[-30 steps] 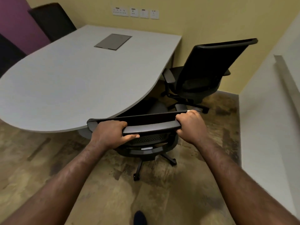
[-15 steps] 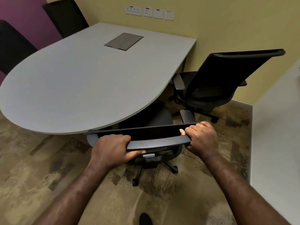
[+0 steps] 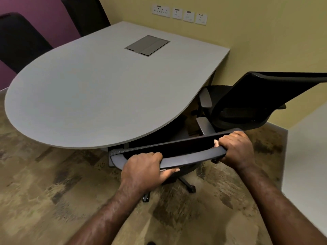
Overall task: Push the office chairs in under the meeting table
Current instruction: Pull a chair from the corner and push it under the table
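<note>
A grey meeting table (image 3: pixel 99 96) with a rounded near end fills the middle of the view. A black office chair (image 3: pixel 191 156) stands at its near right edge, seat tucked under the tabletop, backrest top rail facing me. My left hand (image 3: pixel 143 172) grips the left part of that rail. My right hand (image 3: pixel 235 147) grips its right end. A second black office chair (image 3: pixel 247 106) stands to the right, turned toward the table's right side, its seat partly under the edge.
Two more black chairs (image 3: pixel 21 41) stand against the purple wall at the far left. A grey cable hatch (image 3: pixel 146 45) sits in the tabletop. Wall sockets (image 3: pixel 178 14) line the yellow wall. A white wall (image 3: pixel 307 147) closes in on the right. The floor is mottled brown carpet.
The chair in my hands has rolled forward, its seat now further beneath the tabletop. I have stepped closer, so the table and second chair look larger.
</note>
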The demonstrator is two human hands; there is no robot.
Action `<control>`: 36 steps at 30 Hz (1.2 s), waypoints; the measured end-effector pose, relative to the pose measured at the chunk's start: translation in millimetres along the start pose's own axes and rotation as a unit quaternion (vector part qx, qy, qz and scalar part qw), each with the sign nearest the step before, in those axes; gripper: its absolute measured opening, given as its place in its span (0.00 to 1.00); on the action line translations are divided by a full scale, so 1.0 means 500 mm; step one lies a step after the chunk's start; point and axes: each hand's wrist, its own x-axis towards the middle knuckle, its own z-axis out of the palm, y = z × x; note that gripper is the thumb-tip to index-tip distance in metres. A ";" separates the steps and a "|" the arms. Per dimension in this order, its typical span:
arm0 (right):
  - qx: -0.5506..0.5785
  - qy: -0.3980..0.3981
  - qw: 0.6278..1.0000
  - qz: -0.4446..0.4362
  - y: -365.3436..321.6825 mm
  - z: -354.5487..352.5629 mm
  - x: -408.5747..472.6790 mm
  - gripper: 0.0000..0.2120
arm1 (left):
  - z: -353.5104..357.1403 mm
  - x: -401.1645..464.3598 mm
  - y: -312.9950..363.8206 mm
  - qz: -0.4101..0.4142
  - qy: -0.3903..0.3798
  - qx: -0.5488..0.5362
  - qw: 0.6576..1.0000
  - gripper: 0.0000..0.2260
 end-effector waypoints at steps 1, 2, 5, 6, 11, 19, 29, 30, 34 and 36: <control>0.004 0.003 1.000 -0.006 0.008 0.003 0.008 0.14 | 0.000 0.007 0.004 -0.005 0.001 0.001 1.000 0.28; 0.006 0.006 1.000 -0.010 0.017 0.007 0.015 0.14 | 0.000 0.015 0.009 -0.011 0.002 0.002 1.000 0.28; 0.008 0.004 1.000 -0.030 0.048 0.022 0.037 0.14 | 0.004 0.037 0.026 -0.030 0.000 0.001 1.000 0.26; 0.009 0.001 0.999 -0.037 0.060 0.028 0.045 0.14 | 0.004 0.045 0.034 -0.037 0.002 -0.001 0.999 0.26; 0.037 0.000 0.997 -0.069 0.132 0.062 0.099 0.14 | 0.005 0.096 0.081 -0.077 0.029 0.004 0.997 0.30; 0.063 -0.039 0.991 -0.114 0.227 0.120 0.191 0.14 | 0.022 0.184 0.137 -0.138 0.062 0.001 0.988 0.30; 0.066 -0.075 0.983 -0.154 0.280 0.173 0.293 0.11 | 0.031 0.268 0.146 -0.183 0.072 0.022 0.980 0.28; 0.068 -0.075 0.983 -0.155 0.282 0.176 0.301 0.12 | 0.031 0.274 0.145 -0.186 0.070 0.025 0.980 0.28; 0.067 -0.089 0.980 -0.166 0.283 0.190 0.331 0.11 | 0.036 0.293 0.138 -0.196 0.071 0.034 0.977 0.31; 0.070 -0.106 0.977 -0.169 0.279 0.195 0.346 0.11 | 0.035 0.302 0.129 -0.199 0.072 0.036 0.977 0.31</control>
